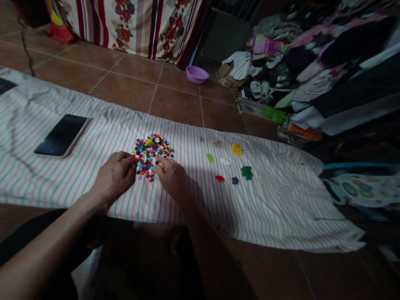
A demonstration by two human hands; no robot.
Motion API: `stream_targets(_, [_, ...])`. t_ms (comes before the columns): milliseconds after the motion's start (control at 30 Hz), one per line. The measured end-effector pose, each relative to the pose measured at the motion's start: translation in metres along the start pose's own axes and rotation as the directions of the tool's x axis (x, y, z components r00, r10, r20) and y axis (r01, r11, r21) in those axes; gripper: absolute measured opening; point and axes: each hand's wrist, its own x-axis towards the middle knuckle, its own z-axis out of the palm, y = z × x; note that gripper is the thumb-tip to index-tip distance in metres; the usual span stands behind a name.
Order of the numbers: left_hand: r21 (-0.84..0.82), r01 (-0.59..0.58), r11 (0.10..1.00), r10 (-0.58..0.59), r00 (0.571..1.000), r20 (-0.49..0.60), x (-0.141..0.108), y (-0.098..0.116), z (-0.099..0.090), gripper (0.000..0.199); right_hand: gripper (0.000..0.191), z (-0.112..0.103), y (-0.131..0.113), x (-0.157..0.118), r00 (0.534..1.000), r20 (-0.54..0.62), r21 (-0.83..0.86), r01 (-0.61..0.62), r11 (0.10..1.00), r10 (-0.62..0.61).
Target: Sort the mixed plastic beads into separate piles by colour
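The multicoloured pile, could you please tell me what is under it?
Striped cloth shows around the multicoloured pile; whatever it covers directly beneath cannot be seen.

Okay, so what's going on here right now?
A person has both bare hands at a mixed pile of small coloured pieces on a striped cloth. The left hand touches its left edge; the right hand's fingertips are at its right side, though whether they grip a piece is unclear. Further right lie small single-colour groups, including yellow, dark green and red.
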Motion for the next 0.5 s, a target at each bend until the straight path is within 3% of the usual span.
stream_targets(233, [-0.014, 0.006, 1.0, -0.006, 1.0, -0.002, -0.001, 0.001, -0.001, 0.036, 0.028, 0.0, -0.005, 0.002, 0.995, 0.001, 0.041, 0.099, 0.994, -0.099])
stream_targets(500, [-0.021, 0.0, 1.0, 0.0, 1.0, 0.004, -0.001, 0.001, -0.001, 0.036, 0.022, -0.006, -0.011, 0.002, 0.991, 0.067, 0.001, 0.116, 0.993, -0.116])
